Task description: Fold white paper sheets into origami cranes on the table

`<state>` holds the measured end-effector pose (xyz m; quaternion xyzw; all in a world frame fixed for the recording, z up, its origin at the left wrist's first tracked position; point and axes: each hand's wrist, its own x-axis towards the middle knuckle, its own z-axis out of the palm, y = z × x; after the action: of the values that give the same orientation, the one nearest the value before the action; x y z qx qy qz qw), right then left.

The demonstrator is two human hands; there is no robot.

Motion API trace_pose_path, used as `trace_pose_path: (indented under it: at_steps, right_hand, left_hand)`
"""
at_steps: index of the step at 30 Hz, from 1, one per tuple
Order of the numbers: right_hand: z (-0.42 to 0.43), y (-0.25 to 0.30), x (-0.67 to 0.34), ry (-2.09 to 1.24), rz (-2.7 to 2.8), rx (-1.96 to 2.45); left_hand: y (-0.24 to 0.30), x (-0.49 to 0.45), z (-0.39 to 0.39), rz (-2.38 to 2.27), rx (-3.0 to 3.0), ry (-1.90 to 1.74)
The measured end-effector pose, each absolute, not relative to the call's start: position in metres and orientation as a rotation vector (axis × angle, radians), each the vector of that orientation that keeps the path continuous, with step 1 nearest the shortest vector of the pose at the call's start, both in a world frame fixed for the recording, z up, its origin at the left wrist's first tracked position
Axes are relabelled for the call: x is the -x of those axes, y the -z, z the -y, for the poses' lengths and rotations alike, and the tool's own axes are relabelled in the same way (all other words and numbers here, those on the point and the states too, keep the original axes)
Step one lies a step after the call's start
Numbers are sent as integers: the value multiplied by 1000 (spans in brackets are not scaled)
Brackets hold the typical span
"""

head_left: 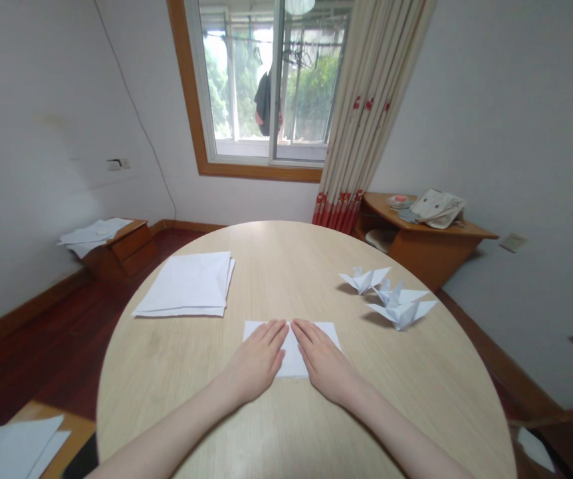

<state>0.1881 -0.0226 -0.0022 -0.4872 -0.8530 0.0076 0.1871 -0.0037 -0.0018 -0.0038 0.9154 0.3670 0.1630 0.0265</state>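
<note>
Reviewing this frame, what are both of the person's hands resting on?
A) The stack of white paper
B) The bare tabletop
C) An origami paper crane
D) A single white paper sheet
D: the left hand and right hand lie on a white paper sheet on the wooden table, apart from the paper stack and the paper cranes.

And here we go, both palms down and flat! The left hand (255, 359) and the right hand (324, 364) angle inward, fingers extended, the fingertips (282, 327) almost meeting at the centre. The bare left forearm (167, 436) and right forearm (396, 436) reach in from the lower corners, wrists low!
</note>
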Motion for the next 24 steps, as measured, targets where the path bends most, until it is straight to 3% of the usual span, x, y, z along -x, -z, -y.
trace_pose_path:
  at_steps: [6,24]
  right_hand:
    - [22,1,-188,-144,2457,1479]
    - [15,-10,-206,-257,2459,1718]
  left_hand:
    - [4,4,3,-1263,-2851,-336]
    - [0,4,5,-1452,-2751,-285]
